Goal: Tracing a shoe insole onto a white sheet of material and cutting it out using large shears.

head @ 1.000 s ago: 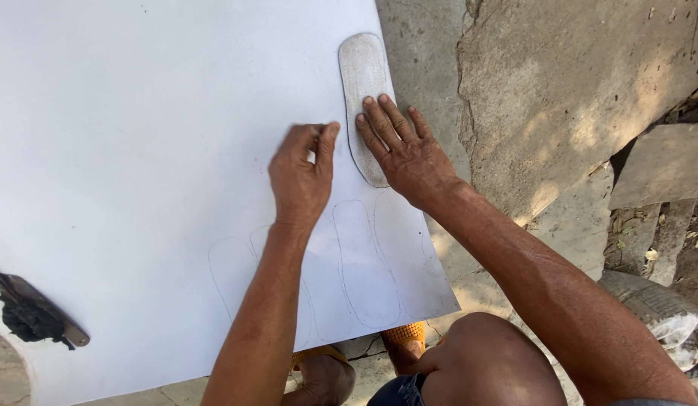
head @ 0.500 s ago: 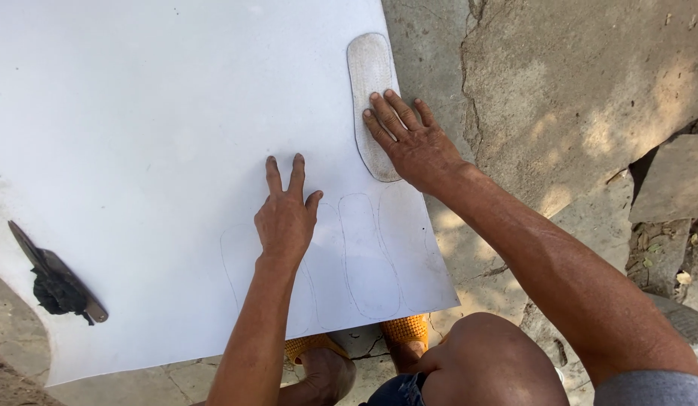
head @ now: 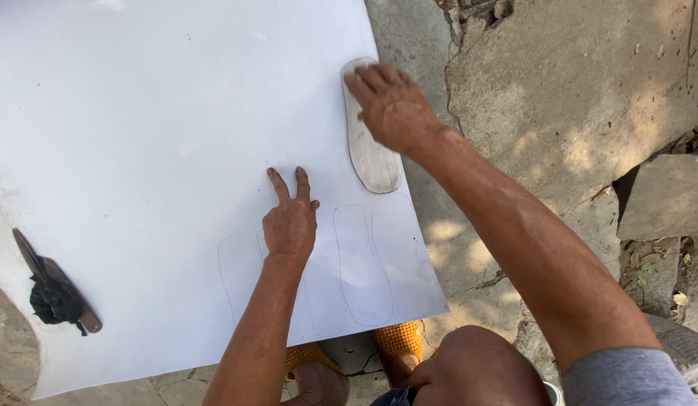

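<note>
A large white sheet (head: 161,135) is spread flat on cracked concrete ground (head: 559,98). The left hand (head: 290,222) is laid on the sheet near its lower right part, two fingers extended, the rest curled; nothing is held. Faint pencilled sole outlines (head: 362,263) are seen beside and under this hand. The right hand (head: 390,105) is pressed, fingers spread and flat, on a pale sole-shaped template (head: 371,154) at the sheet's right edge; it is pinned, not clasped. A dark-wrapped knife (head: 54,289) is left on the sheet's lower left edge. Orange sandals (head: 398,340) are noted just below the sheet.

Judgement: the template is best kept flat under even pressure, set just beside the last outline without overlap, and the sheet steadied so nothing slips.
</note>
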